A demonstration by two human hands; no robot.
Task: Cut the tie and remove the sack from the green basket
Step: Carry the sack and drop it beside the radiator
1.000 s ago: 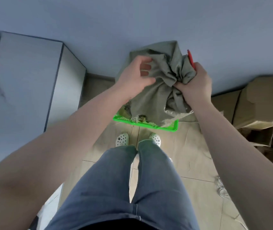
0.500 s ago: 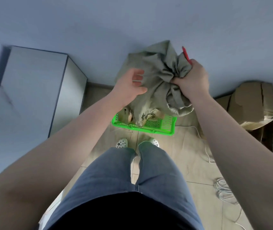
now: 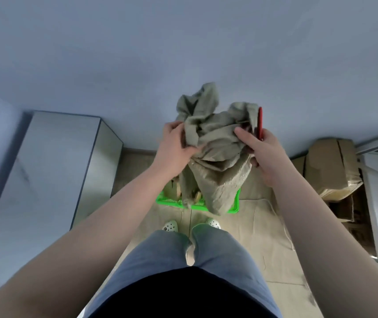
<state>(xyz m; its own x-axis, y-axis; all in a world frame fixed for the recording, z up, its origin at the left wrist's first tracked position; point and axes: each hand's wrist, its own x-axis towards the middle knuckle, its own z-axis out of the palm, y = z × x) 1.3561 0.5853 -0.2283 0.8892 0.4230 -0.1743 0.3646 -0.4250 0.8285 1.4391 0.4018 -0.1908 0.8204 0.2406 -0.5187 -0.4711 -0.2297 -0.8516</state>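
A crumpled grey-green sack (image 3: 215, 154) hangs bunched between both hands, lifted above the green basket (image 3: 235, 206) on the floor. Its lower end drapes over the basket's right part. My left hand (image 3: 175, 152) grips the sack's left side. My right hand (image 3: 260, 152) holds the sack's right side, with a red-handled cutter (image 3: 260, 122) sticking up from the same hand. Brownish contents show in the basket's left part under the sack. The tie is not visible.
A tall grey cabinet (image 3: 52, 171) stands on the left. Cardboard boxes (image 3: 330, 166) are stacked at the right against the wall. My feet in white clogs (image 3: 170, 226) stand just before the basket. A thin cord (image 3: 277, 214) lies on the tiled floor.
The sack has come further up out of the basket and is bunched higher. My left hand has closed on its left side; my right hand has shifted lower on its right side.
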